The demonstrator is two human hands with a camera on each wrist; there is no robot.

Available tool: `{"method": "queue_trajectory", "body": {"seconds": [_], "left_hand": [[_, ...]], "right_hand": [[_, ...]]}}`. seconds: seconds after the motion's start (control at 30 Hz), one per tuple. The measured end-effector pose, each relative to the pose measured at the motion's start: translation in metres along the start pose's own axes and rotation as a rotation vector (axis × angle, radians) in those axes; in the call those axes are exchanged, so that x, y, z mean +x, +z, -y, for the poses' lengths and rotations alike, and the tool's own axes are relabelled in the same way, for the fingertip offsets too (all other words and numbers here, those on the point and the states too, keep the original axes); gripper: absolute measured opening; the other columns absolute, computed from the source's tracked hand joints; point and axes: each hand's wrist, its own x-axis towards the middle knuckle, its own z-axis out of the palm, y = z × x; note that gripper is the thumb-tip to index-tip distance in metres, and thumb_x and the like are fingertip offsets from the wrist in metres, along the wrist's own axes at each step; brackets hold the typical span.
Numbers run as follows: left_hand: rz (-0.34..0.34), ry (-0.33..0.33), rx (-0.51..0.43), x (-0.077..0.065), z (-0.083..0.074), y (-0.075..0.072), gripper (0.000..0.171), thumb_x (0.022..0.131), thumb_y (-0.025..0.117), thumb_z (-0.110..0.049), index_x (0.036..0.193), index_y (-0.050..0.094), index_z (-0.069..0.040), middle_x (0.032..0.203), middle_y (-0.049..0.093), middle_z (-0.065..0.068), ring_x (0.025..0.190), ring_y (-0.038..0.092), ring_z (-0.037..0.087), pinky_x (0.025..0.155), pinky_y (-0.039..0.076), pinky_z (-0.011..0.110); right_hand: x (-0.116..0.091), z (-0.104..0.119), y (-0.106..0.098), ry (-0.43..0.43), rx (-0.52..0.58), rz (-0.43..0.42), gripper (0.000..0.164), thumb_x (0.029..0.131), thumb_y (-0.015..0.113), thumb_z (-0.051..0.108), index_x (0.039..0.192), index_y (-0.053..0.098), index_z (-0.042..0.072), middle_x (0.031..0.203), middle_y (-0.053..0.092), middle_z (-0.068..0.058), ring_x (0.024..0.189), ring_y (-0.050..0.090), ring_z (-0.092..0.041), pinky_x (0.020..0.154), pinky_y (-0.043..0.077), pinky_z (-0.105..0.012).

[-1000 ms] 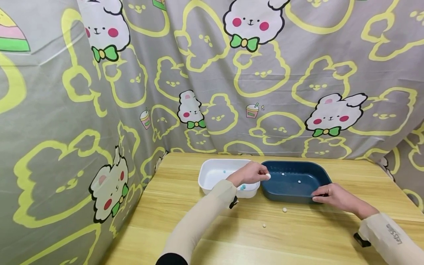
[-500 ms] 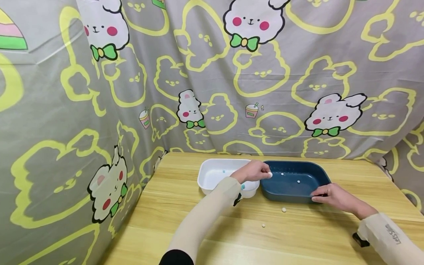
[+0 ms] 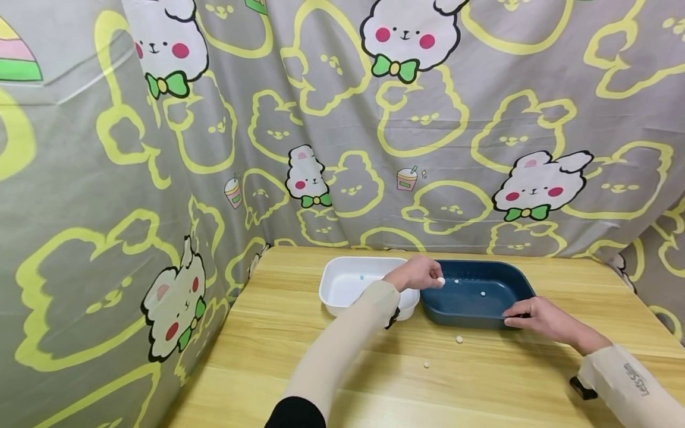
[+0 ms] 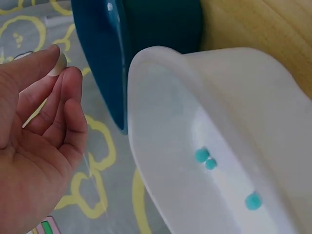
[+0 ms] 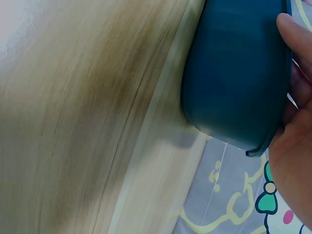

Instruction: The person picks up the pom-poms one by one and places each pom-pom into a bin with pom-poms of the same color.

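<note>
My left hand (image 3: 420,272) pinches a small white ball (image 4: 59,66) between thumb and fingertips, above the left end of a dark blue basin (image 3: 471,321). My right hand (image 3: 543,318) grips that basin's rim at its front right corner; in the right wrist view the thumb (image 5: 295,34) lies over the rim. Inside the basin are two little white balls, one near the middle (image 3: 483,293) and one farther left (image 3: 457,281). A white basin (image 4: 161,63) stands beside it, under my left forearm, with several teal balls (image 4: 253,201) in it.
On the wooden table (image 3: 374,392), in front of the blue basin, lie a white ball (image 3: 459,339) and a smaller one (image 3: 426,365). A grey patterned curtain (image 3: 342,148) hangs along the back and left sides of the table.
My left hand has shifted a little to the right with the white ball, from the gap between the basins to over the blue one. The right hand keeps its place on the rim.
</note>
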Motion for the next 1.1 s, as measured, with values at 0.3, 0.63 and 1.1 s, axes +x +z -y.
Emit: {"method": "queue_trajectory", "body": {"seconds": [0.3,0.63,1.1], "left_hand": [[-0.011,-0.065,0.003,0.011,0.000,0.009,0.008,0.090,0.066,-0.026,0.091,0.069,-0.019,0.083,0.061,-0.011,0.078,0.054,0.003,0.067,0.042,0.016],[-0.014,-0.111,0.071,0.020,-0.003,0.015,0.010,0.091,0.065,-0.027,0.093,0.070,-0.019,0.084,0.061,-0.011,0.077,0.053,0.004,0.067,0.041,0.017],[-0.026,-0.130,0.109,0.028,-0.005,0.017,0.010,0.089,0.066,-0.024,0.099,0.070,-0.021,0.089,0.063,-0.012,0.082,0.055,0.004,0.070,0.043,0.017]], "right_hand": [[-0.003,-0.003,-0.002,0.019,0.025,0.003,0.008,0.087,0.067,0.008,0.092,0.074,0.008,0.086,0.070,-0.001,0.078,0.060,-0.001,0.061,0.048,-0.019],[-0.002,-0.003,0.000,0.033,0.004,-0.010,0.010,0.086,0.068,0.006,0.091,0.075,0.011,0.087,0.070,0.005,0.078,0.060,-0.001,0.062,0.048,-0.018],[-0.001,-0.001,0.002,0.038,0.003,-0.014,0.008,0.086,0.068,0.008,0.090,0.075,0.010,0.086,0.070,0.003,0.079,0.060,-0.001,0.062,0.048,-0.019]]}}
